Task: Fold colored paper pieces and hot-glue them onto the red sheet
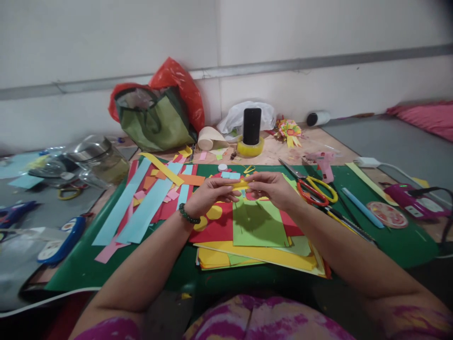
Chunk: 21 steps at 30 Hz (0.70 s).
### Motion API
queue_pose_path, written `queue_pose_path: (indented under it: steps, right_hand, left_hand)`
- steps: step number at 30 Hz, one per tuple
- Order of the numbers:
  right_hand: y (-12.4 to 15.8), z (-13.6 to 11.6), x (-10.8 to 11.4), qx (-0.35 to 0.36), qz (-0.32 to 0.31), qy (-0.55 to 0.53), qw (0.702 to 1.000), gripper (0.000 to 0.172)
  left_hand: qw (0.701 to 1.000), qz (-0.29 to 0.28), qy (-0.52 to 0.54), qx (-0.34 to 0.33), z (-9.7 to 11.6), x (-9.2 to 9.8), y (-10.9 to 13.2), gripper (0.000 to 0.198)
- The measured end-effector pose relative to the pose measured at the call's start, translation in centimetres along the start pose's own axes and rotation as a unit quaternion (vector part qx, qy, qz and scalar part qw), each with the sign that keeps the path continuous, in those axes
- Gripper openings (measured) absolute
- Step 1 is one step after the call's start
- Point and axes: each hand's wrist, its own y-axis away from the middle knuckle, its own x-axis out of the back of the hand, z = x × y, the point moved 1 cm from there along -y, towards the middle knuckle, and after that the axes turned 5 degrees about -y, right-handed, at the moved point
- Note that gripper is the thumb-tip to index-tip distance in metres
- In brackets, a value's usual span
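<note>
Between my two hands, above the paper stack, is a small yellow paper piece (241,184). My left hand (215,192), with a dark green bead bracelet (188,215) at the wrist, pinches its left end. The right end is pinched by the thumb and fingers of my right hand (271,188). Below them a light green paper sheet (260,224) lies on red paper (215,231) with yellow paper circles (214,212). Under these sits a stack of yellow sheets (255,257). The exact shape of the held piece is partly hidden by my fingers.
Blue paper strips (148,205) and scraps lie left on the green mat (85,262). Scissors (311,186), a pink glue gun (324,165) and a blue stick-like tool (363,208) lie right. Behind stand a phone (252,126) on a tape roll (250,147) and a green bag (155,120).
</note>
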Motion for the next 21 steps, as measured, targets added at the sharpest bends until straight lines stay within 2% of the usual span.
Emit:
queue_pose_path:
  steps: [3,7,13,18,21]
  right_hand:
    - [-0.08,0.04,0.14,-0.005,-0.007,-0.015,1.0,0.03]
    - [0.14,-0.17,0.17,0.033,-0.013,0.029,0.999,0.024]
    - [0.41,-0.16,0.03,0.075,-0.031,0.094,0.992,0.021]
    - [0.38,-0.56,0.18,0.039,-0.056,0.113,0.991,0.025]
    - [0.52,-0.86,-0.04,0.007,-0.046,0.12,0.992,0.033]
  left_hand:
    - [0.999,-0.019,0.031,0.01,0.26,0.24,0.12,0.031]
    - [0.995,-0.075,0.056,0.039,0.52,0.24,0.32,0.035]
    - [0.994,-0.081,-0.018,0.077,0.19,-0.25,0.32,0.047]
    - [0.992,-0.091,-0.026,0.078,0.1,-0.22,0.31,0.043]
    - [0.992,-0.098,-0.033,0.07,0.0,-0.22,0.32,0.044]
